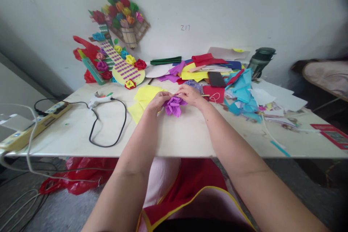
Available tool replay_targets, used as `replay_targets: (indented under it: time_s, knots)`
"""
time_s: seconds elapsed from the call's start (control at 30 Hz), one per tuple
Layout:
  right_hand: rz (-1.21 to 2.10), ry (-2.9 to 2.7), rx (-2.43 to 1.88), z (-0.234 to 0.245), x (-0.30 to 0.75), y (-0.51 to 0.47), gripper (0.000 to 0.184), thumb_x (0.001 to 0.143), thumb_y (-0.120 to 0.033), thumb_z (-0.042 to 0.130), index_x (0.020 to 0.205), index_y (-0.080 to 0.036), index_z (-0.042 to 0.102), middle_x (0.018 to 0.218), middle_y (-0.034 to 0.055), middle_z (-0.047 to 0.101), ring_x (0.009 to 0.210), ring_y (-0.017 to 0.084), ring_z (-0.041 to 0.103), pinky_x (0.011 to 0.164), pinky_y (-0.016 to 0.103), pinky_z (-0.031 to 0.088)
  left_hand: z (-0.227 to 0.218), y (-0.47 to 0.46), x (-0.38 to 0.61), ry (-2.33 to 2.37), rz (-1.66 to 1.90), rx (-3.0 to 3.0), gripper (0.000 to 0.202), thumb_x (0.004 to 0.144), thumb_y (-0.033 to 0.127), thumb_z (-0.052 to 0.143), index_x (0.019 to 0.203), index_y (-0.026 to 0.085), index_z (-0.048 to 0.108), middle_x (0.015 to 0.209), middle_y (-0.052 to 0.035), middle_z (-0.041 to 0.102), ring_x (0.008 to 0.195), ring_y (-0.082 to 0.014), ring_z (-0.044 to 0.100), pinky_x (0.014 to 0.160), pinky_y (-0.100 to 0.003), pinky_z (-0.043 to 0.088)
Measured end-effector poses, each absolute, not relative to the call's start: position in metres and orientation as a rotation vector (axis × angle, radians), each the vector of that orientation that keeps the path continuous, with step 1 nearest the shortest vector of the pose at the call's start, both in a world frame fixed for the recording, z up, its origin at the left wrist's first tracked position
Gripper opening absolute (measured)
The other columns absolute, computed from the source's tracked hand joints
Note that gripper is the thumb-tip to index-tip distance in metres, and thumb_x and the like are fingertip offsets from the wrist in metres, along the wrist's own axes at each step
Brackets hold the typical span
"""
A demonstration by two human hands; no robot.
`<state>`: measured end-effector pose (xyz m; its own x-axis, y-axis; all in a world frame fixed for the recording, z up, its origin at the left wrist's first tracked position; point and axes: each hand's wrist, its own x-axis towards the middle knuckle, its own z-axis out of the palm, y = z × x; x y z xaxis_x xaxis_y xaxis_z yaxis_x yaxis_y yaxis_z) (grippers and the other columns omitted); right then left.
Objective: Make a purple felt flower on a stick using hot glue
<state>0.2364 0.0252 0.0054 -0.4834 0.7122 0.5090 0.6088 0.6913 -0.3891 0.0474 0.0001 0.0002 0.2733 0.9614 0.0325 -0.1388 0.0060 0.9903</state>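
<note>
A purple paper flower (pixel 173 106) with ruffled petals is held between my two hands, over the middle of the white table (pixel 187 137). My left hand (pixel 160 100) pinches it at its upper left edge. From the other side, the fingers of my right hand (pixel 190 95) close on its upper right edge. Just behind my left hand lies yellow crepe paper (pixel 146 98). A thin wooden stick (pixel 206 95) shows to the right of my right hand; whether it joins the flower is hidden.
A white glue gun (pixel 100 99) with a black cord lies at left, beside a power strip (pixel 35 123). A paper-flower guitar (pixel 127 72) leans on the wall. Coloured paper, a phone (pixel 216 79) and a dark green bottle (pixel 261 61) stand or lie at back right.
</note>
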Motion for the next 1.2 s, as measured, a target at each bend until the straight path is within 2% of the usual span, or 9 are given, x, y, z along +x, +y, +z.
replay_targets:
  time_s: [0.3,0.43,0.63,0.9,1.2]
  knots:
    - [0.279,-2.167,-0.919,0.005,0.237,0.027,0.017,0.081,-0.017,0.059,0.088,-0.019,0.075,0.094,0.0054,0.064,0.086,0.016,0.059,0.077,0.028,0.046,0.0,0.001,0.044,0.902,1.06,1.252,0.017,0.058,0.022,0.076,0.065,0.01,0.066,0.055,-0.0018,0.06,0.047,-0.008,0.049,0.048,-0.021,0.034]
    - [0.297,-2.168,-0.955,0.009,0.238,0.024,0.015,0.08,-0.021,0.063,0.087,-0.018,0.076,0.091,0.0055,0.065,0.077,0.014,0.057,0.068,0.026,0.043,0.0,0.001,0.042,0.89,1.048,1.271,0.02,0.058,0.024,0.077,0.069,0.01,0.068,0.059,-0.0028,0.062,0.049,-0.0088,0.051,0.05,-0.022,0.036]
    - [0.304,-2.242,-1.02,0.013,0.24,0.022,0.017,0.082,-0.026,0.063,0.086,-0.019,0.078,0.082,0.0034,0.069,0.07,0.013,0.057,0.064,0.024,0.04,0.001,0.0,0.041,0.875,1.019,1.285,0.025,0.057,0.028,0.08,0.07,0.01,0.069,0.059,-0.0026,0.063,0.05,-0.0089,0.051,0.051,-0.022,0.036]
    - [0.189,-2.294,-1.204,0.02,0.24,0.014,0.02,0.083,-0.037,0.064,0.091,-0.028,0.079,0.086,0.001,0.077,0.078,0.017,0.065,0.061,0.026,0.039,0.0,0.001,0.042,0.879,1.018,1.271,0.026,0.057,0.025,0.082,0.073,0.011,0.069,0.063,-0.0028,0.065,0.054,-0.0091,0.053,0.054,-0.022,0.038]
    - [-0.024,-2.278,-1.099,0.017,0.238,0.015,0.017,0.084,-0.031,0.063,0.09,-0.03,0.079,0.091,0.0011,0.077,0.083,0.018,0.066,0.062,0.028,0.04,0.003,-0.001,0.042,0.894,1.005,1.205,0.019,0.059,0.017,0.079,0.072,0.008,0.068,0.062,-0.0042,0.064,0.052,-0.0088,0.055,0.054,-0.022,0.039]
